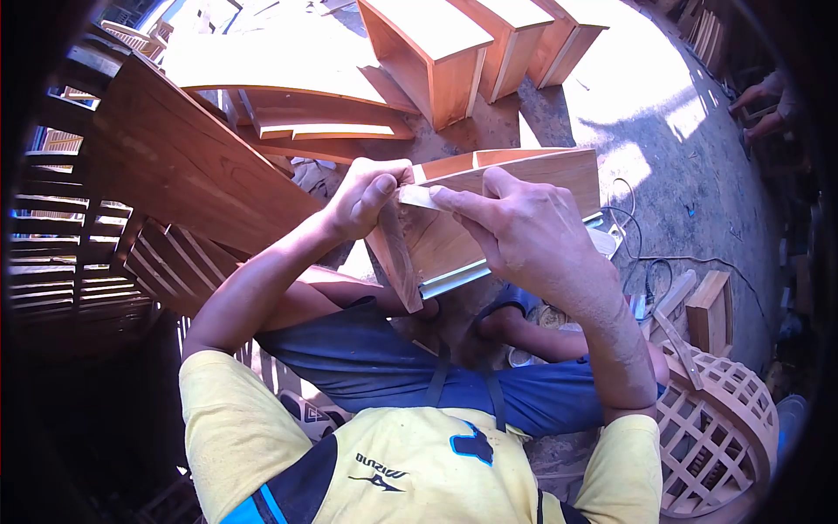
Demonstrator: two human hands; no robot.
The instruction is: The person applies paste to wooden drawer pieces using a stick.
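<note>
Broad board (196,153): slanted at the left, its right end lying near the left forearm.
Left hand (371,196): fingers curled and clamped on the drawer's upper left corner, thumb uppermost.
Drawer (445,244): held tilted before the knees, between the hands; a metal rail (454,278) is carried along its lower edge.
Pale patch (417,197): seen at the same corner; strip or sunlit wood cannot be told.
Upright drawers (454,83): stood in a row on the floor (698,210), beyond the held one.
Right hand (537,227): index finger extended to the patch; whether anything is pinched cannot be told.
Lattice piece (759,450): placed beside the right knee.
</note>
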